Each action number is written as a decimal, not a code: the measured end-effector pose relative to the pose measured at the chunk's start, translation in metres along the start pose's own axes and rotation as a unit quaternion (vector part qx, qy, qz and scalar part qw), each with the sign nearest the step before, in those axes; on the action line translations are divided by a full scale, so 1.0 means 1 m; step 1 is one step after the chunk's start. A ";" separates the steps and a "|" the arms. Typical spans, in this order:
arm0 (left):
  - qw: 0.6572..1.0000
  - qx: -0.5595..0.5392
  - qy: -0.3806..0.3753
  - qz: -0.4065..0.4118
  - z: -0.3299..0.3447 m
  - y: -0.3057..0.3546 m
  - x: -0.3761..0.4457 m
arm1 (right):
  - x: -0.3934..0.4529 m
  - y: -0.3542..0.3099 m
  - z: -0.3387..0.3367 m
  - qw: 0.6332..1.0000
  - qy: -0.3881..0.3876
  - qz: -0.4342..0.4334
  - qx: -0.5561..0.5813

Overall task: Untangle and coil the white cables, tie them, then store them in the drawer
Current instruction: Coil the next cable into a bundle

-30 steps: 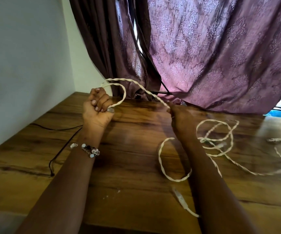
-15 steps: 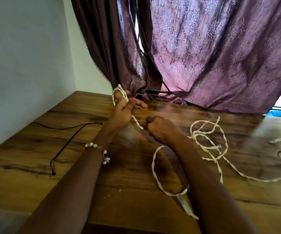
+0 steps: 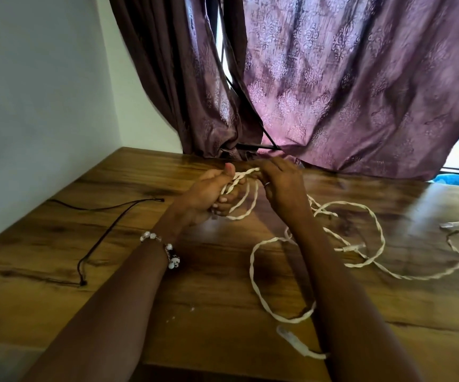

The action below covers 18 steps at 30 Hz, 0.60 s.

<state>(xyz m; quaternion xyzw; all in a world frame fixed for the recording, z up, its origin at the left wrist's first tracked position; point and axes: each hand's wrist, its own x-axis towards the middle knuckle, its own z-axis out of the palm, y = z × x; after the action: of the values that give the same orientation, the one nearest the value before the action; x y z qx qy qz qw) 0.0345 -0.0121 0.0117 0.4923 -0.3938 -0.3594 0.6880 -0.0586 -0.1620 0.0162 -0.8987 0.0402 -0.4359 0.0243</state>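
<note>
Left hand [image 3: 209,193] grips several loops of the white cable [image 3: 240,193] above the worktop [image 3: 57,244]. Right hand [image 3: 280,180] pinches a strand beside it; the remaining cable lies loose at right.

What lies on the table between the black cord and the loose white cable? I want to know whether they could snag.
In the head view, only the left forearm with its bead bracelet crosses above bare table between black cord and white cable.

Head-worn camera looks forward and down, close over the wooden table [image 3: 112,271].
</note>
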 end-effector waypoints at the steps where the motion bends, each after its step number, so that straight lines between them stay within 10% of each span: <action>1: 1.000 -0.020 -0.012 -0.015 0.000 -0.001 0.000 | -0.001 -0.001 0.002 0.999 -0.005 0.011 0.031; 9: 0.988 -0.139 -0.028 -0.060 -0.002 0.002 -0.001 | -0.001 -0.007 0.014 0.982 0.039 0.054 0.179; 18: 0.900 -0.400 -0.004 0.173 -0.032 0.025 -0.003 | -0.019 0.006 0.020 0.984 -0.168 0.059 0.022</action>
<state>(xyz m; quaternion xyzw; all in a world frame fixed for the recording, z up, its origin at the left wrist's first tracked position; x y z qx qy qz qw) 0.0647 0.0101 0.0281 0.0986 -0.2987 -0.3644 0.8765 -0.0552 -0.1659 -0.0112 -0.9545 0.0786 -0.2774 0.0764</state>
